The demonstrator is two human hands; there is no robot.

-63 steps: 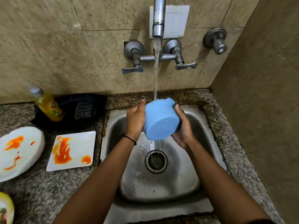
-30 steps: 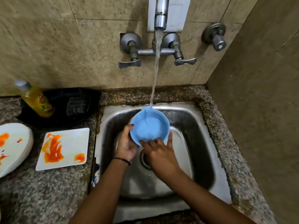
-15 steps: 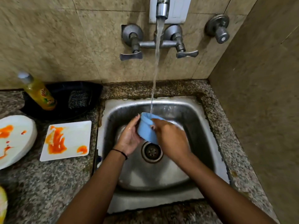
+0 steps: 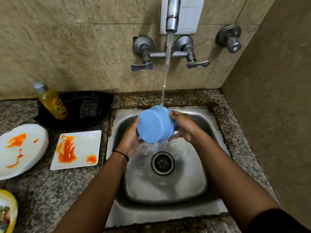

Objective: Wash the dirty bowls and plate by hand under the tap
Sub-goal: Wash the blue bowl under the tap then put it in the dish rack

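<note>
A blue bowl (image 4: 154, 126) is held over the steel sink (image 4: 217, 132) with its flat base turned toward me. Water from the tap (image 4: 172, 19) lands on its upper side. My left hand (image 4: 130, 139) grips the bowl's left side from below. My right hand (image 4: 183, 126) grips its right side, fingers curled round the rim. On the counter to the left lie a square white plate (image 4: 80, 150) and a round white plate (image 4: 20, 150), both smeared with orange sauce.
A yellow dish-soap bottle (image 4: 51, 101) stands in a black tray (image 4: 104, 100) with a dark scrubber (image 4: 90, 106) behind the plates. A yellow-rimmed dish (image 4: 7, 211) shows at the lower left edge. The drain (image 4: 162, 163) sits mid-sink. A tiled wall closes in on the right.
The bowl has been turned from rim-up, with my right hand rubbing inside it, to base-toward-me, and lifted higher under the stream. Both hands now hold its sides.
</note>
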